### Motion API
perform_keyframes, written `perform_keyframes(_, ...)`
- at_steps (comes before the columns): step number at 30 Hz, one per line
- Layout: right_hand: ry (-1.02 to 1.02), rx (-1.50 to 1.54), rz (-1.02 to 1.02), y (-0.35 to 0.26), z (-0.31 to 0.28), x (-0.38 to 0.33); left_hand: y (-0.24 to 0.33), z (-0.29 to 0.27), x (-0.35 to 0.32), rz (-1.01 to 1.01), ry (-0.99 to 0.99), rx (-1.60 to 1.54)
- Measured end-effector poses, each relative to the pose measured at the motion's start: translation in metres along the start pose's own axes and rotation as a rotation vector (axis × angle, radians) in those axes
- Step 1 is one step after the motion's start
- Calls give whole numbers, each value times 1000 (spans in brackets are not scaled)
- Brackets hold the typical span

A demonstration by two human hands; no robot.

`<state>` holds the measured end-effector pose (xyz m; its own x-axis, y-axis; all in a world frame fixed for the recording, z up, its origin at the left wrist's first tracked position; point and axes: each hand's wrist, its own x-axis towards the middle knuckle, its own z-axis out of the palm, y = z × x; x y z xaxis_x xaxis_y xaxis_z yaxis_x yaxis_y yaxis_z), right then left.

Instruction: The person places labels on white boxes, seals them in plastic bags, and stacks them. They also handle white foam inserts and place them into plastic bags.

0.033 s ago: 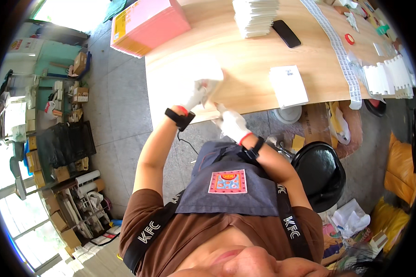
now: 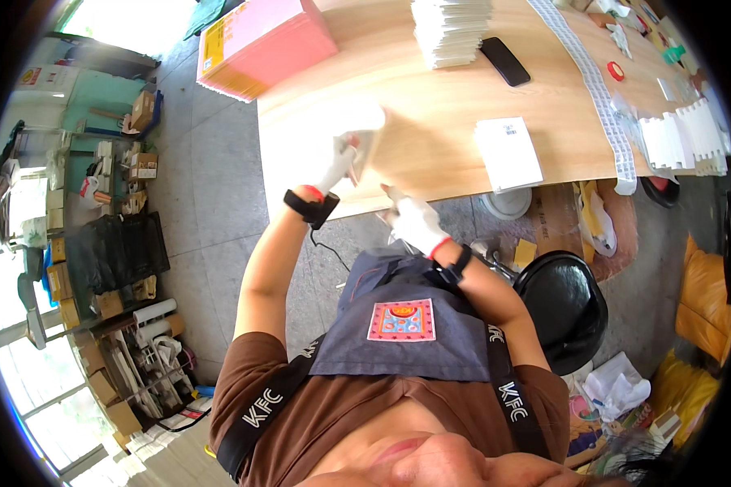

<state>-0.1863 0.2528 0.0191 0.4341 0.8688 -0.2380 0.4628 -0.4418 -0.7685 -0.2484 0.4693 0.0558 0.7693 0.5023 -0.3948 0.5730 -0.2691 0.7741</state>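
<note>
Gloved left hand (image 2: 339,166) pinching a white sheet (image 2: 365,138), right hand (image 2: 414,219) loosely open just beside, wooden table (image 2: 430,105) edge

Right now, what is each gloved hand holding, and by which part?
Left hand pinches a white paper sheet by its lower edge; right hand holds nothing visible.

Light wood worktop (image 2: 430,122). On it: pink box (image 2: 264,45) at far left corner, stack of white sheets (image 2: 451,31), black phone (image 2: 505,61) just beside the stack, white card (image 2: 508,152) near front edge, long label strip (image 2: 597,93) running to the edge, red tape roll (image 2: 616,71).
</note>
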Motion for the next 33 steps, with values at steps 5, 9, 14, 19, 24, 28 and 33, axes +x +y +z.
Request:
perform_keyframes(5, -79, 243, -20, 14, -50, -43, 15, -25, -40, 160, 381, -437)
perform_keyframes(9, -62, 460, 105, 35, -57, -64, -9, 45, -39, 218, 456, -1423)
perform_keyframes(14, -24, 562, 251, 63, -48, -76, -68, 137, -25, -243, 497, -1810)
perform_keyframes(19, -28, 588, 231, 72, -47, -82, -61, 114, -60, -451, -64, -2095)
perform_keyframes(24, 20, 640, 257, 71, -57, -92, -85, 78, -130, -526, -152, -1484)
perform_keyframes(28, 21, 633, 253, 69, -57, -93, -28, 54, -86, 310, 164, 418)
perform_keyframes(33, 12, 605, 244, 56, -58, -94, -36, 65, -28, 418, 172, 849)
